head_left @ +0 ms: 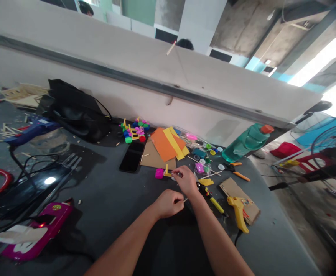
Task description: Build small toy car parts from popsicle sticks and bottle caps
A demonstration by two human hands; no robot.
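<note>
- left hand [169, 203] curled shut, pinching a thin stick [185, 199]
- right hand [186, 180] fingers pinched together, just right of the pink bottle cap [159, 173]
- yellow glue gun [238, 209] near right

A white partition [127, 50] backs the grey table [104, 191].

cap [159, 173] right of phone [132, 156], glue gun [238, 212] farther right

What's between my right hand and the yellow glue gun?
A slim yellow-handled tool lies slantwise between the right hand and the glue gun, its dark end beside the wrist. The head view shows it.
</note>
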